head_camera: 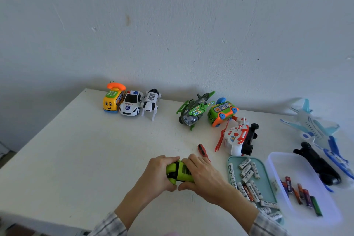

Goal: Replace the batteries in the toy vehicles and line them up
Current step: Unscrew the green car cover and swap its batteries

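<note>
Three toys (132,104) are standing lined up at the desk's (76,149) far edge; both hands' fingers (193,163) are gripping the green car (179,173), several vehicles waiting.

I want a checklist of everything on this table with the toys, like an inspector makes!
Surface: white table, set against a white wall.
Job's things: lime green toy car held in both hands; yellow phone bus, police car and robot dog lined up at the back left; green helicopter, green-orange bus, white-red helicopter on its side, and blue plane on the right; red screwdriver; teal tray of white batteries; clear tub of coloured batteries.
Clutter: black toy beside the tub.
Hands: left hand and right hand both grip the car.
Cables: nothing seen.
Surroundings: scuffed wall.
</note>
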A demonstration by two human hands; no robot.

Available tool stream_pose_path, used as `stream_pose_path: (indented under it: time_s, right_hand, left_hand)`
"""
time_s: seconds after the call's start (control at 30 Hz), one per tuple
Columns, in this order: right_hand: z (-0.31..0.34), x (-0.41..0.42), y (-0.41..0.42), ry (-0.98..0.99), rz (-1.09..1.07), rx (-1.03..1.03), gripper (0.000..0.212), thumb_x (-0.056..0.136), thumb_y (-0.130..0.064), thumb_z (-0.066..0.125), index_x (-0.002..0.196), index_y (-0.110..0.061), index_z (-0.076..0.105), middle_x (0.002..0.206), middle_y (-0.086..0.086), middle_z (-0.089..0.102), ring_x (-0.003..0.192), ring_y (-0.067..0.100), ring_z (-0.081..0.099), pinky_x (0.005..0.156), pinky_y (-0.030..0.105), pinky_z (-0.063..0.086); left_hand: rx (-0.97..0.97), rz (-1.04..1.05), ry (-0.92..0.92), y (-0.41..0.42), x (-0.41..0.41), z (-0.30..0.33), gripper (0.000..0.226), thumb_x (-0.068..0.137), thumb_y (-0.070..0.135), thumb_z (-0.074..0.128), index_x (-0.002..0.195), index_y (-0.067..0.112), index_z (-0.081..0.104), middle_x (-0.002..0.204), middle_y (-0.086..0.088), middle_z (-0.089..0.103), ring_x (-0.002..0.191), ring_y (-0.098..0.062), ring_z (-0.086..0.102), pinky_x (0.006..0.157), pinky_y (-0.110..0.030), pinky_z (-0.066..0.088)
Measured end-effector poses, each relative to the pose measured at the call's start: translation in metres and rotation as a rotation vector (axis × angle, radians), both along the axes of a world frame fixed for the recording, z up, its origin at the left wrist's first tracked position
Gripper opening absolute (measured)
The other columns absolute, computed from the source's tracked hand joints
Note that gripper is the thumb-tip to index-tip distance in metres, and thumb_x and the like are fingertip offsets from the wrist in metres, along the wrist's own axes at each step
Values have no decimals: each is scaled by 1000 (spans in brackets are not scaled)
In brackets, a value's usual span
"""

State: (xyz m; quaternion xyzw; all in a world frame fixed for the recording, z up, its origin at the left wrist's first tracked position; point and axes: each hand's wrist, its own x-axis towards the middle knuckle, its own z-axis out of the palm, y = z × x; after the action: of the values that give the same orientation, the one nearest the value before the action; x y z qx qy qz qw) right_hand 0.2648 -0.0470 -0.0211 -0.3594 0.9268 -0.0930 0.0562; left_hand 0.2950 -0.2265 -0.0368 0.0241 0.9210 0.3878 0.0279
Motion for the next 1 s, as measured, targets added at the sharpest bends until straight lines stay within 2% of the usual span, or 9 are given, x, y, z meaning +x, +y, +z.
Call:
stream_pose_path:
  time_s: [0.1, 0.23, 0.53, 0.63, 0.77, 0.87, 1.0]
  right_hand:
    - [1, 3, 10, 22, -28, -41, 73, 83, -66, 41, 140, -20, 34, 127, -6, 40, 116, 12, 37, 109, 27, 26]
    - [1, 5, 13, 12, -22, -62, 59, 90, -56, 46, 136, -20, 38, 122, -5, 39, 110, 10, 36, 103, 25, 31]
    - [1, 3, 12, -3, 28, 14, 57, 93, -56, 41, 132, -15, 36, 120, -1, 35, 106, 12, 39, 96, 26, 39]
    - [2, 1, 16, -30, 35, -17, 58, 92, -57, 39, 133, -17, 35, 119, -4, 33, 104, 8, 38, 94, 24, 41]
    - [0, 0, 18, -59, 30, -82, 53, 93, -57, 41, 130, -18, 37, 113, -7, 32, 93, 5, 36, 82, 21, 43]
    - [0, 0, 16, -47, 19, -90, 52, 92, -57, 42, 127, -19, 39, 109, -7, 33, 88, 6, 36, 77, 19, 40]
    - [-6, 2, 13, 56, -15, -85, 57, 88, -61, 37, 129, -21, 41, 110, -7, 39, 91, 7, 40, 81, 21, 30]
  left_hand:
    - [22, 20, -15, -1, 0, 2, 88, 55, 14, 88, 135, 25, 53, 94, 10, 55, 80, -1, 52, 65, -5, 40]
    - [12, 6, -17, 1, 1, 3, 88, 56, 13, 87, 135, 26, 52, 93, 11, 53, 78, 0, 50, 64, -5, 39]
    - [19, 13, -25, 4, 2, 4, 88, 56, 13, 87, 135, 27, 52, 95, 11, 54, 79, -1, 52, 65, -4, 41]
    - [28, 16, -30, 6, 3, 4, 88, 55, 12, 87, 135, 27, 53, 94, 10, 54, 78, -1, 52, 63, -5, 41]
    - [41, 13, -31, 7, 4, 4, 88, 55, 11, 86, 135, 26, 53, 94, 10, 53, 77, 0, 52, 64, -6, 41]
    - [42, 14, -28, 6, 4, 5, 88, 55, 12, 87, 135, 26, 53, 92, 13, 52, 77, 2, 51, 64, -4, 40]
    - [33, 2, -22, 5, 4, 4, 88, 55, 13, 86, 135, 26, 52, 93, 12, 53, 79, -2, 53, 65, -7, 42]
